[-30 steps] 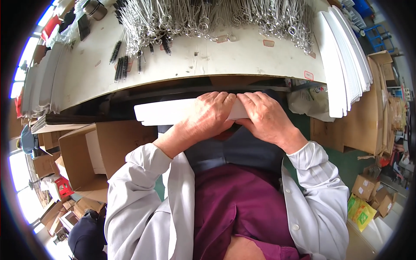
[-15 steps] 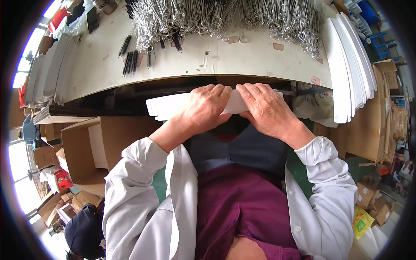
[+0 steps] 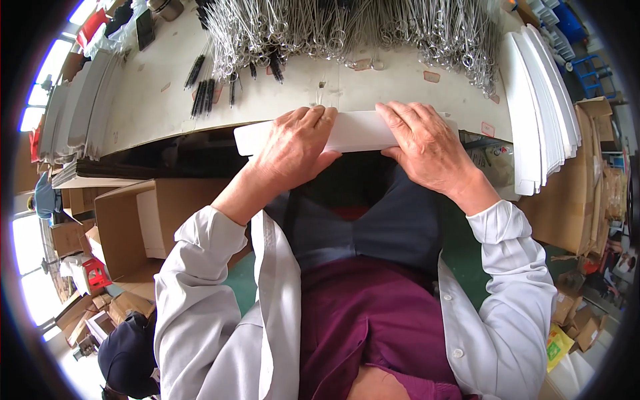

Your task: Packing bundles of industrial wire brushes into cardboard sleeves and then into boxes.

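Note:
A long, narrow white cardboard box [image 3: 360, 131], flat in shape, spans the near edge of the worktable [image 3: 280, 107]. My left hand [image 3: 293, 148] grips it left of the middle, fingers over the top and thumb along the near side. Toward its right end, my right hand [image 3: 427, 148] clasps it the same way. Between the hands a stretch of plain white card shows. Whatever is inside the box, if anything, cannot be seen. Beyond my hands lies a large heap of wire-handled brushes [image 3: 333, 33] with looped ends. Several black bristle brushes [image 3: 203, 98] lie apart at the left.
Stacked white cards [image 3: 77, 110] stand at the table's left, with another stack of white cards [image 3: 541, 107] at the right. An open brown carton [image 3: 127, 230] sits below on the left. A person in a dark cap [image 3: 127, 357] is at lower left.
Both hands have moved up and away from me with the white box, which now overlaps the table edge. They have also spread farther apart, baring more of its middle.

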Available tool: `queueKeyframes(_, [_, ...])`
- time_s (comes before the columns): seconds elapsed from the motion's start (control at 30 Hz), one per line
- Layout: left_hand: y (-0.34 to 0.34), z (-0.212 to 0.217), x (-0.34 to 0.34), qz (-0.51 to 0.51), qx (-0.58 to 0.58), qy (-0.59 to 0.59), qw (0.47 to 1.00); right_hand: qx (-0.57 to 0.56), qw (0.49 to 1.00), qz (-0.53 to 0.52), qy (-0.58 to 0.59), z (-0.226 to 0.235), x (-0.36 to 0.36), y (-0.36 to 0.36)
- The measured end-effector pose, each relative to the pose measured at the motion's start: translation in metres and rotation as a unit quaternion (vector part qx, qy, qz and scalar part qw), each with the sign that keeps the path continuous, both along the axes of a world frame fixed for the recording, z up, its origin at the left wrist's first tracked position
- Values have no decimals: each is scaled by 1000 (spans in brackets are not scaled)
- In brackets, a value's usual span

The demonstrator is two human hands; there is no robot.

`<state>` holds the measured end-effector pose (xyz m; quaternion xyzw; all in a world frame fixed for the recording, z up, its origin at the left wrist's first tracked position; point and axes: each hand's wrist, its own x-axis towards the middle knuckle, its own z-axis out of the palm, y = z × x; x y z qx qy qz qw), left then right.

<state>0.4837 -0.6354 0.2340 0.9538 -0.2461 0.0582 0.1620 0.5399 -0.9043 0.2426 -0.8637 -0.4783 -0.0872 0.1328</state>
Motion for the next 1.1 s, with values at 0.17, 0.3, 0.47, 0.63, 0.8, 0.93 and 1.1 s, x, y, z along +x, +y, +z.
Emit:
queueKeyframes(0.17, [-4, 2, 7, 10, -10, -8, 1000, 10, 1000, 12, -25, -6, 13, -1])
queueKeyframes(0.3, [0, 6, 27, 41, 26, -46, 998, 14, 999, -4, -49, -8, 33, -3])
queueKeyframes(0.47, [17, 8, 43, 58, 46, -54, 996, 8, 998, -20, -53, -7, 53, -4])
queueKeyframes(0.63, [18, 2, 53, 60, 22, -42, 997, 22, 999, -22, -33, -15, 62, -5])
queueKeyframes(0.8, [11, -10, 53, 69, 6, -52, 996, 31, 999, -19, -29, -26, 64, -6])
queueKeyframes(0.93, [6, -16, 57, 66, -13, -80, 995, 57, 998, -26, -21, -31, 69, -7])
queueKeyframes(1.1, [-1, -26, 50, 83, -50, -87, 991, 68, 997, -27, -12, -36, 64, -8])
